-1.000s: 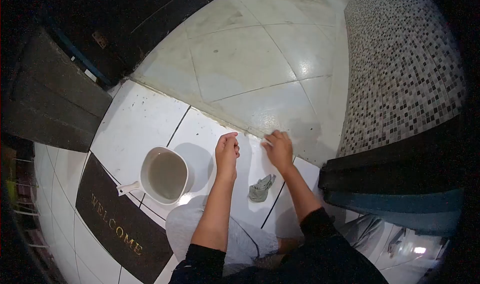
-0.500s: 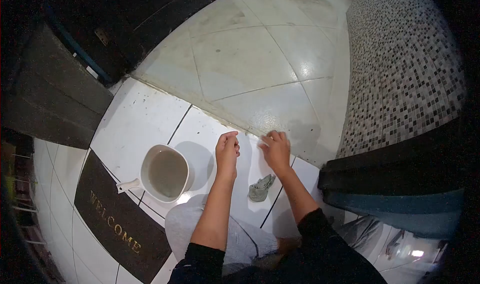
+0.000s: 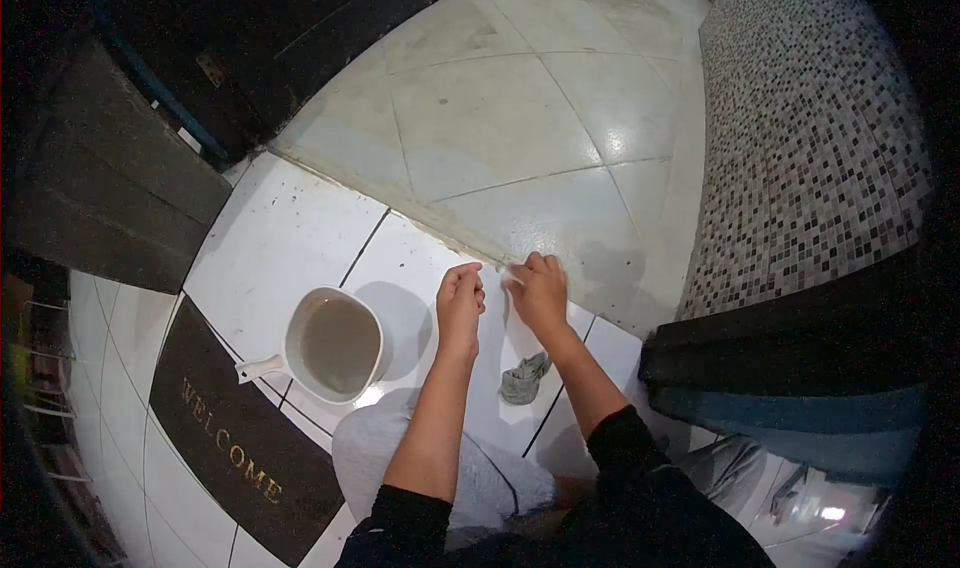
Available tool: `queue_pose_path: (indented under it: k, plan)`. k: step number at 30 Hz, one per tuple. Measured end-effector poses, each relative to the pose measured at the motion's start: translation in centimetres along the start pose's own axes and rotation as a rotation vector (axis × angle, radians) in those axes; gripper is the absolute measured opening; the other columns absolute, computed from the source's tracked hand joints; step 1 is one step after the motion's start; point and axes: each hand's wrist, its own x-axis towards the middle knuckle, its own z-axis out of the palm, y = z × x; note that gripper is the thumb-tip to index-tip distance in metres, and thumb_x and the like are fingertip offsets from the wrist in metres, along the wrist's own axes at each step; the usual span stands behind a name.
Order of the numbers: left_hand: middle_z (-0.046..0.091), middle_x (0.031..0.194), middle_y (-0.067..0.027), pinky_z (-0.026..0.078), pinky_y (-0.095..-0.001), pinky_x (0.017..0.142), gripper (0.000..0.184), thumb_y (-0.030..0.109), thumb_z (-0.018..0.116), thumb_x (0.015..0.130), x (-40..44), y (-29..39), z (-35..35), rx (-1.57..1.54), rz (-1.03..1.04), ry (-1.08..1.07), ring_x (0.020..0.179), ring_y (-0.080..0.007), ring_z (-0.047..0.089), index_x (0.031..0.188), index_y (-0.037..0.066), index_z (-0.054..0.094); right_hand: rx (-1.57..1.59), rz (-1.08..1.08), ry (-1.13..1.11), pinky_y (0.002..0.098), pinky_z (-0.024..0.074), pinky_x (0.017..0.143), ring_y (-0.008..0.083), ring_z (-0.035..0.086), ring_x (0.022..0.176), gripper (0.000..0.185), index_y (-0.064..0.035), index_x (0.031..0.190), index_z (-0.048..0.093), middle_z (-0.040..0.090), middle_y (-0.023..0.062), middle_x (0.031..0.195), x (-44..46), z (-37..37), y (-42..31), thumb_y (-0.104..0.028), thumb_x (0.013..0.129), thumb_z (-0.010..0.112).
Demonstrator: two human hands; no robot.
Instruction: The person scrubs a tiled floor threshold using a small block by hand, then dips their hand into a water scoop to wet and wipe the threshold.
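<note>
The floor (image 3: pixel 480 128) is quite brightly lit, with glare spots (one is far ahead), and the pot (image 3: pixel 293 346) throws a soft shadow to its right; straight lines bend toward black corners.

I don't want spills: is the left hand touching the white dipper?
Apart: the head view shows shadowed tile between the left hand and the white dipper.
</note>
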Motion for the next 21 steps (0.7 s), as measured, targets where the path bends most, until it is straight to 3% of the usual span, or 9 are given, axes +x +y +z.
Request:
queue_pose_path:
  k: [7,15,21]
  plan:
    - [0.045,0.069,0.0026,0.029,-0.0176,0.045,0.017,0.013,0.048,0.087,0.1,0.2,0.0,-0.006,-0.019,0.012,0.054,-0.0029,0.036,0.098,0.003,0.055,-0.013,0.036,-0.089,0.0403,0.0393,0.073,0.0258,0.049,0.089,0.021,-0.0127,0.088,0.068,0.053,0.0049,0.084,-4.3,-2.9,2.5,-0.017,0.068,0.069]
    - [0.044,0.069,0.0031,0.028,-0.0172,0.045,0.018,0.01,0.05,0.084,0.3,-0.1,-0.2,-0.013,0.0,-0.009,0.054,-0.0038,0.036,0.1,0.004,0.054,-0.024,-0.023,-0.055,0.0405,0.04,0.074,0.0256,0.048,0.091,0.022,-0.0124,0.089,0.067,0.053,0.005,0.088,0.5,0.4,-0.6,-0.018,0.068,0.068]
    - [0.043,0.069,0.0031,0.029,-0.0174,0.045,0.019,0.011,0.05,0.084,0.2,0.1,0.1,-0.026,-0.017,0.004,0.054,-0.0038,0.036,0.1,0.003,0.054,-0.073,-0.002,-0.167,0.0397,0.0406,0.073,0.0264,0.049,0.09,0.022,-0.0127,0.089,0.068,0.053,0.0051,0.087,-3.9,-2.7,1.0,-0.018,0.068,0.069]
